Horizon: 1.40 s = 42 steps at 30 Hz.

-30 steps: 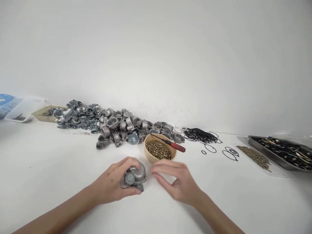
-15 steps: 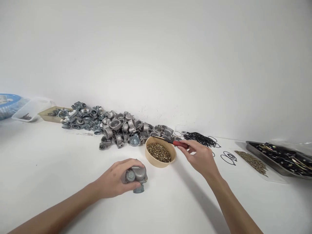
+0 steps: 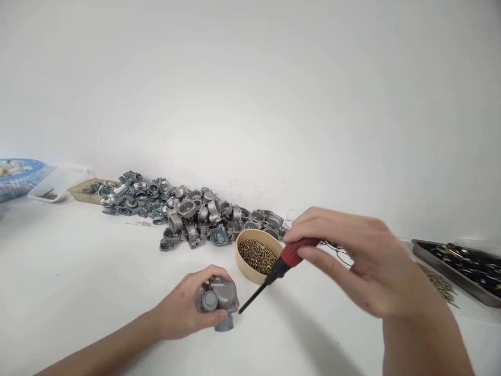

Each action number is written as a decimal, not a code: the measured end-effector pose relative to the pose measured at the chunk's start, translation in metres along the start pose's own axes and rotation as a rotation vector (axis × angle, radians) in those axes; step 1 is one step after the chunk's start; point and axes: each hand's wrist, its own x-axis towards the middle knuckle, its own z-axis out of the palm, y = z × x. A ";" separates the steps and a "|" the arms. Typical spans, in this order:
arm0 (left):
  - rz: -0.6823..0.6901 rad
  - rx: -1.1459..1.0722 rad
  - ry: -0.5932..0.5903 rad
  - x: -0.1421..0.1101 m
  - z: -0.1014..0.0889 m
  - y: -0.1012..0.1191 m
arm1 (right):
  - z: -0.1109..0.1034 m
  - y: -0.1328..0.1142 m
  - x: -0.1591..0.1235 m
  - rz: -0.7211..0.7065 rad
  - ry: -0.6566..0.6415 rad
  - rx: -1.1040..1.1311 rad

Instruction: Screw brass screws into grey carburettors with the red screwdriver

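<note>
My left hand (image 3: 191,303) is closed around a grey metal carburetor (image 3: 225,294), holding it low over the white table with its rounded bowl facing up. In my right hand (image 3: 352,256) is a screwdriver (image 3: 287,257) with a red and black handle, gripped between thumb and fingers. Its dark shaft slants down to the left, and the tip is close beside the carburetor's right edge. Whether the tip touches the carburetor I cannot tell. Just behind the shaft stands a round tan bowl (image 3: 247,270) filled with small brass-coloured screws (image 3: 256,255).
A long heap of grey carburetor parts (image 3: 195,211) lies along the wall. At the left are a tan tray (image 3: 80,192), a clear tray (image 3: 58,183) and a blue basket (image 3: 33,166). A metal tray (image 3: 450,271) of dark parts and a pile of small pins (image 3: 438,282) lie right.
My right hand has come nearer and turned, swinging the screwdriver from above the bowl down to the carburetor's right side. My left hand keeps its hold on the carburetor.
</note>
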 end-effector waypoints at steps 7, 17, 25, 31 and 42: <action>0.018 0.116 0.002 -0.002 -0.003 0.002 | 0.026 0.008 -0.001 0.022 -0.055 0.001; 0.049 0.159 -0.006 -0.001 -0.005 0.000 | 0.028 0.011 0.001 0.019 -0.093 -0.015; 0.061 0.194 0.001 -0.002 -0.007 -0.001 | 0.027 0.009 0.002 0.011 -0.059 -0.007; 0.076 0.200 0.012 -0.002 -0.006 -0.004 | 0.027 0.009 0.003 0.003 -0.053 0.024; 0.081 0.292 0.038 -0.004 -0.006 -0.005 | 0.032 0.006 0.001 0.012 -0.047 0.022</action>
